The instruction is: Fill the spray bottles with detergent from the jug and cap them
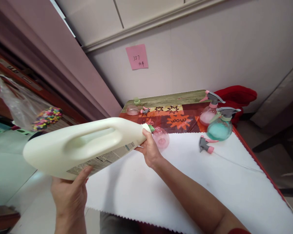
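Observation:
A big cream-white plastic jug (pixel 88 148) with a moulded handle lies tipped on its side in the air, its spout pointing right. My left hand (pixel 69 191) cups its base from below, fingers on the label. My right hand (pixel 148 149) grips the neck by the green spout (pixel 150 127). The spout sits just over a small round pink bottle (pixel 161 138) with no top, which stands on the white cloth (pixel 185 188).
A loose grey-and-pink spray head (pixel 205 145) lies on the cloth. A teal spray bottle (pixel 221 126) and a pink spray bottle (pixel 208 112) stand at the back right, beside a red cloth (pixel 236 96). Another pink bottle (pixel 133 110) lies far left. A pink note (pixel 137 57) hangs on the wall.

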Action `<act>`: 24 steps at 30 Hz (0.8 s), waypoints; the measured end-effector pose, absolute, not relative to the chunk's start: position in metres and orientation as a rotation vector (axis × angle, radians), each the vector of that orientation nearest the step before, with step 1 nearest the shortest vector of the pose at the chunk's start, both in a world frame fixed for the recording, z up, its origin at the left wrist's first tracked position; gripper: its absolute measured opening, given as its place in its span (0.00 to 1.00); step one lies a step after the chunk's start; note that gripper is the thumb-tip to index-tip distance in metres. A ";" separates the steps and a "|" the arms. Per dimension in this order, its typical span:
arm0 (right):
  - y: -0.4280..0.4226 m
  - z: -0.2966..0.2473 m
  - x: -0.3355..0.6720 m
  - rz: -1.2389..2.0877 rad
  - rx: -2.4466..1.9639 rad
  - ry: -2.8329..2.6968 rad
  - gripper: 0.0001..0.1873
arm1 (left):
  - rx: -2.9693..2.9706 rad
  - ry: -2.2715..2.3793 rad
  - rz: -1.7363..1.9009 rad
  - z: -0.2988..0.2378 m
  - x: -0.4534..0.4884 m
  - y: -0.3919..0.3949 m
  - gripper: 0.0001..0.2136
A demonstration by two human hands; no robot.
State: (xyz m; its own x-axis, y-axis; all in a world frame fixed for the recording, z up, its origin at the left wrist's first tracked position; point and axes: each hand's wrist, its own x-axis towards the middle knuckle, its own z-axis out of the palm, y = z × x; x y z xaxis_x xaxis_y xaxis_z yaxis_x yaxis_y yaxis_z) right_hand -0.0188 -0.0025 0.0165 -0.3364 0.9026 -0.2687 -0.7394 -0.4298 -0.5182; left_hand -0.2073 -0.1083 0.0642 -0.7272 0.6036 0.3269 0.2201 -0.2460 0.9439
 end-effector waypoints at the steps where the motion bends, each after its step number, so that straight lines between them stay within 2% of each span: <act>1: -0.003 0.016 -0.019 1.932 -0.639 -0.370 0.23 | 0.993 1.725 2.062 0.064 -0.208 -0.108 0.32; 24: -0.002 0.017 -0.019 1.939 -0.636 -0.360 0.23 | 1.022 1.762 2.046 0.063 -0.211 -0.108 0.32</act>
